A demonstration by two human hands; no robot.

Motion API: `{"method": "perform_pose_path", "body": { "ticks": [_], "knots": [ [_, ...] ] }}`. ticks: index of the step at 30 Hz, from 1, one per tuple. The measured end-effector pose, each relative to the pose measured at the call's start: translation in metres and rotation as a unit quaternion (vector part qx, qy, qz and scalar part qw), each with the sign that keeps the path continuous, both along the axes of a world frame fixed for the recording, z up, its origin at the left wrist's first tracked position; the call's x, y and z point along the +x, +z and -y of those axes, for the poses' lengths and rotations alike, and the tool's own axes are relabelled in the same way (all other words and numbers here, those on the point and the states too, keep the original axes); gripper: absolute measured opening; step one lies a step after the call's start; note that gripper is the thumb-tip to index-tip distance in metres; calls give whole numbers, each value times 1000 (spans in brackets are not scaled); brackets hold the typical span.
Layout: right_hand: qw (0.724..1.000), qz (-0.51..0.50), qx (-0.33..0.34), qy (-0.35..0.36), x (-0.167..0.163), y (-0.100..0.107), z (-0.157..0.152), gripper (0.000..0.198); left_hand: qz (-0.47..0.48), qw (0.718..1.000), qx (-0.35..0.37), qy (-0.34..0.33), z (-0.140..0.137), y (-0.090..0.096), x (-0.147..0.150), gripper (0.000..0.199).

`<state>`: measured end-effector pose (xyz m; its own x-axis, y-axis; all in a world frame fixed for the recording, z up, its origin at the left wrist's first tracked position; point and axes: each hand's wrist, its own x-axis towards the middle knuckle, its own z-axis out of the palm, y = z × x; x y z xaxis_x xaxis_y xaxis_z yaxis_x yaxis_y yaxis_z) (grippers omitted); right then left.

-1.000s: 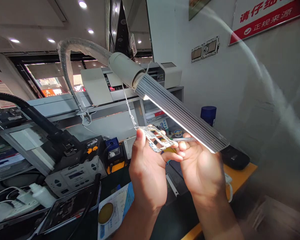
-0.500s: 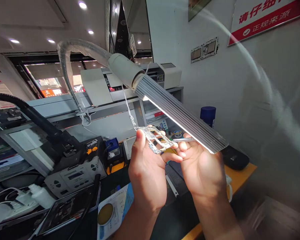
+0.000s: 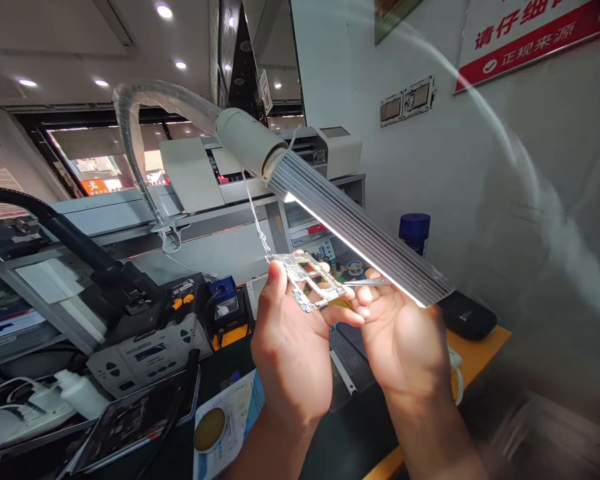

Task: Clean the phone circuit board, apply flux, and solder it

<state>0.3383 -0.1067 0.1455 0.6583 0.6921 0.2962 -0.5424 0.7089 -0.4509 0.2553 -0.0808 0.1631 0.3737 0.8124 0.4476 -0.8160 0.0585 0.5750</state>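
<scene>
A phone circuit board (image 3: 325, 292) with large cut-outs is held up, tilted, beneath the lit lamp. My left hand (image 3: 295, 353) grips its left side, thumb at the near edge and fingers behind it. My right hand (image 3: 403, 333) is closed around metal tweezers (image 3: 367, 282), whose tip points left at the board's right edge. Whether the tip touches the board I cannot tell. A finger of my left hand reaches across to the fingertips of my right hand.
A ribbed lamp head (image 3: 355, 227) on a flexible neck slants just above both hands. A grey soldering station (image 3: 153, 357) stands at left, near an opened device (image 3: 130, 420). A blue can (image 3: 414, 233) and a black case (image 3: 467, 316) are at right.
The board and my left hand have shifted very slightly left, and the board's tilt has changed a little. Both hands keep their holds.
</scene>
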Motion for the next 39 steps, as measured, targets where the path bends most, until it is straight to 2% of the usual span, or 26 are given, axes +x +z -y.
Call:
{"method": "perform_pose_path", "body": {
  "ticks": [7,14,22,26,29,34,36,39],
  "knots": [
    [1000,8,8,-2,0,2,1,28,0,1000,-9,3,0,-1,0,37],
    [1000,15,8,5,0,1,0,21,-1,1000,-2,-2,-1,-2,1,39],
    [1000,12,7,1,-1,1,2,28,12,1000,1,-12,1,-2,-2,40],
    [1000,-2,-6,-16,4,-2,1,21,9,1000,-16,0,1,-1,-2,37],
    [997,-41,-26,-52,11,-13,2,6,-6,998,-48,28,1,-2,-3,32],
    [988,-103,-107,-50,17,-46,14,14,-65,992,-112,3,-6,-9,-5,29],
    [983,-111,-144,-39,17,-60,22,15,-92,987,-130,-11,-13,-18,-12,33],
    [974,-108,-196,-28,16,-78,32,14,-142,975,-166,-38,-25,-42,-36,39]
  ]
}}
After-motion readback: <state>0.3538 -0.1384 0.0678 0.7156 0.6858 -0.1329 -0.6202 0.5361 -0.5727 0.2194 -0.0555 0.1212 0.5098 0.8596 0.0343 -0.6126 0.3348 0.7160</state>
